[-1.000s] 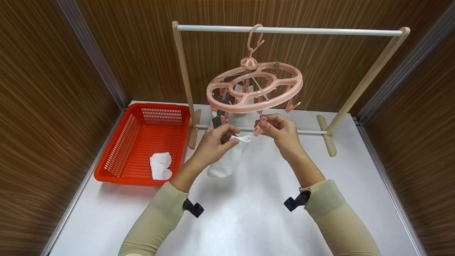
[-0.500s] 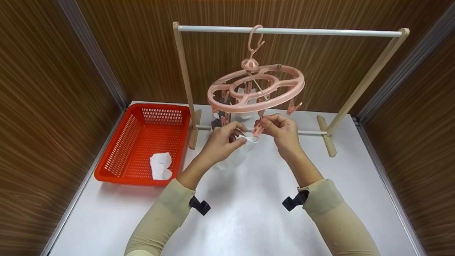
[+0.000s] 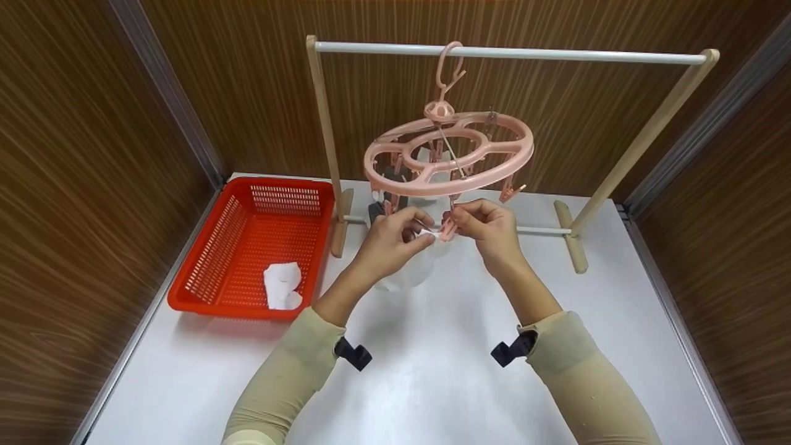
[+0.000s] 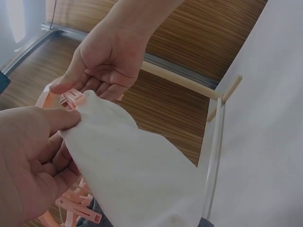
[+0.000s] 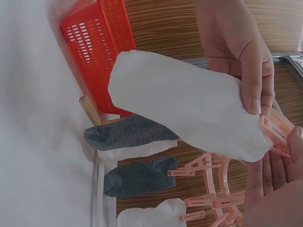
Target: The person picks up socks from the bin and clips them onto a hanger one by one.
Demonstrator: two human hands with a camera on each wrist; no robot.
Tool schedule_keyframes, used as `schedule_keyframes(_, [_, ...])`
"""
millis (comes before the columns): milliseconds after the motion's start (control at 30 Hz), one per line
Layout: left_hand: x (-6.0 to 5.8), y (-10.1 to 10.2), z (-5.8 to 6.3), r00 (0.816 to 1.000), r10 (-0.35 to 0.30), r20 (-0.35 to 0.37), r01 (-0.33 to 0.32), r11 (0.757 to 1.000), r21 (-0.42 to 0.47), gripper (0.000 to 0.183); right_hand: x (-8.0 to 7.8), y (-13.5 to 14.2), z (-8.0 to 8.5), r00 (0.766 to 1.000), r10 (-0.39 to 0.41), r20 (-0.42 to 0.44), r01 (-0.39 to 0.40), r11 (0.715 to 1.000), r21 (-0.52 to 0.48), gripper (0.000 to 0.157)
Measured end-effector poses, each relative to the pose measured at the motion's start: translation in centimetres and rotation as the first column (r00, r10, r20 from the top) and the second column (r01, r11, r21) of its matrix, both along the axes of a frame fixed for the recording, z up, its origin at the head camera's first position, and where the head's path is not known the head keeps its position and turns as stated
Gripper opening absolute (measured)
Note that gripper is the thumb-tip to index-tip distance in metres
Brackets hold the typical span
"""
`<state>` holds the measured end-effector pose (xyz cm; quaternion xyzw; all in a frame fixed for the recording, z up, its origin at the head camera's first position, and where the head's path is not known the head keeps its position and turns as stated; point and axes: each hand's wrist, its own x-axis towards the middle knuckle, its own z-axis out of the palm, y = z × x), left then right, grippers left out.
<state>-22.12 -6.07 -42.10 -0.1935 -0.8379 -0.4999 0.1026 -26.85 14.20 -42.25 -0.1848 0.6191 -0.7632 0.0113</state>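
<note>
In the head view my left hand [image 3: 386,246] pinches the cuff end of a white sock [image 5: 175,101] between thumb and fingers. The sock hangs down from there, and the hand covers much of it from above. My right hand [image 3: 491,232] grips a pink clothespin [image 3: 448,230] between thumb and fingers, at the front of a round pink drying hanger [image 3: 420,190]. In both wrist views the sock's cuff corner lies right at the mouth of the clothespin [image 4: 73,98].
The hanger hooks over the white bar [image 3: 556,55] of a wooden-legged rack. Grey socks [image 5: 139,178] and another white sock [image 5: 154,216] hang from its other clips. At left stands a red basket [image 3: 244,247] with a white sock [image 3: 282,286] inside.
My left hand has moved right and slightly up, bringing the sock's cuff to the clothespin. The right hand has stayed on the clothespin.
</note>
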Motion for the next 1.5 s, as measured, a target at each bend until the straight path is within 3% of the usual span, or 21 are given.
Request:
schedule_keyframes(433, [-0.1, 0.2, 0.1, 0.996, 0.079, -0.035, -0.079, 0.997, 0.009, 0.014, -0.2, -0.1, -0.1, 0.996, 0.006, -0.091, 0.001, 0.997, 0.072, 0.012])
schedule_keyframes(967, [0.0, 0.5, -0.2, 0.996, 0.07, -0.05, -0.068, 0.997, 0.045, 0.014, 0.2, 0.0, -0.2, 0.991, -0.053, -0.123, 0.078, 0.975, 0.209, 0.016])
schedule_keyframes(1100, [0.5, 0.4, -0.4, 0.989, 0.089, -0.122, -0.087, 0.996, 0.021, 0.018, 1.0, -0.1, 0.5, 0.991, -0.052, -0.12, 0.078, 0.971, 0.228, 0.019])
schedule_keyframes(1167, [0.8, 0.4, -0.3, 0.966, 0.123, -0.23, -0.13, 0.991, -0.017, 0.019, 1.5, -0.1, 1.1, 0.993, -0.048, -0.112, 0.073, 0.969, 0.234, 0.021])
schedule_keyframes(1200, [1.0, 0.3, -0.1, 0.943, 0.144, -0.299, -0.162, 0.986, -0.038, 0.019, 1.7, -0.2, 1.4, 0.993, -0.045, -0.11, 0.07, 0.969, 0.237, 0.021])
schedule_keyframes(1233, [1.1, 0.3, 0.0, 0.914, 0.164, -0.372, -0.198, 0.979, -0.054, 0.02, 2.0, -0.2, 1.6, 0.993, -0.045, -0.107, 0.069, 0.969, 0.238, 0.021])
schedule_keyframes(1333, [1.0, 0.4, 0.8, 0.799, 0.199, -0.568, -0.296, 0.952, -0.083, 0.021, 2.2, -0.2, 1.9, 0.993, -0.057, -0.099, 0.079, 0.968, 0.239, 0.02])
schedule_keyframes(1400, [0.6, 0.4, 1.3, 0.743, 0.194, -0.641, -0.335, 0.936, -0.106, 0.026, 2.2, -0.2, 1.9, 0.993, -0.067, -0.096, 0.089, 0.966, 0.243, 0.021])
schedule_keyframes(1433, [0.4, 0.4, 1.5, 0.728, 0.182, -0.661, -0.349, 0.928, -0.129, 0.03, 2.2, -0.2, 1.9, 0.993, -0.071, -0.092, 0.092, 0.965, 0.244, 0.021])
schedule_keyframes(1500, [-0.2, 0.5, 1.9, 0.726, 0.147, -0.672, -0.366, 0.91, -0.196, 0.038, 2.2, -0.2, 1.9, 0.993, -0.076, -0.086, 0.095, 0.964, 0.248, 0.022])
